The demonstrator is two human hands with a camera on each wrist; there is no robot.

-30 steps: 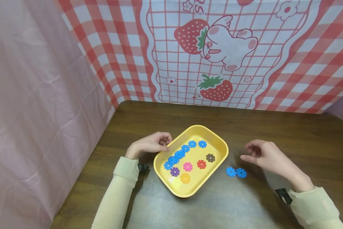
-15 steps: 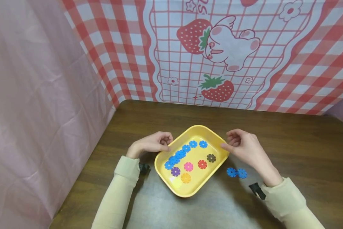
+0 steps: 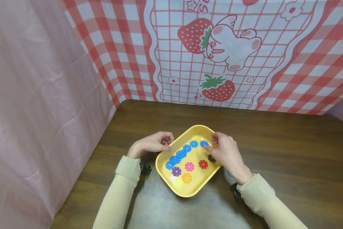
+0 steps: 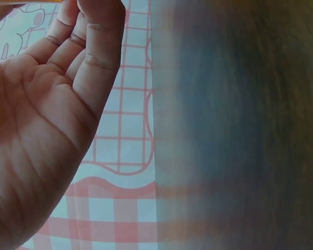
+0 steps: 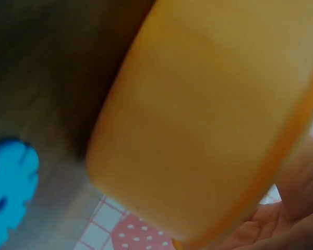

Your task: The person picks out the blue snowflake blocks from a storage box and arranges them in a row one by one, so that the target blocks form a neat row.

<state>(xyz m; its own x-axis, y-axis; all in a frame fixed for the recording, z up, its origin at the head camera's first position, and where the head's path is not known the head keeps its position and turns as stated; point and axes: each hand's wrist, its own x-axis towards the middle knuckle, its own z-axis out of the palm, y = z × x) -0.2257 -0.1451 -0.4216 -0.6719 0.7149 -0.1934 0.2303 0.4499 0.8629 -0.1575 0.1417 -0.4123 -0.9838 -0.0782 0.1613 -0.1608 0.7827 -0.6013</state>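
R. hand moved in over yellow tray, digits apart, nearest blue disc w/in reach; L. hand pinching tray edge.

On the cloth, just above the upper strawberry, sideways letters, one S-like; the word is unreadable.

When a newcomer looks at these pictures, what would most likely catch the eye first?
Most likely the yellow tray on the brown table, with blue discs lined along its left side. Next, perhaps the left hand at the tray's left rim and the right hand over its right side. Behind, the red-and-white cloth shows printed strawberries.
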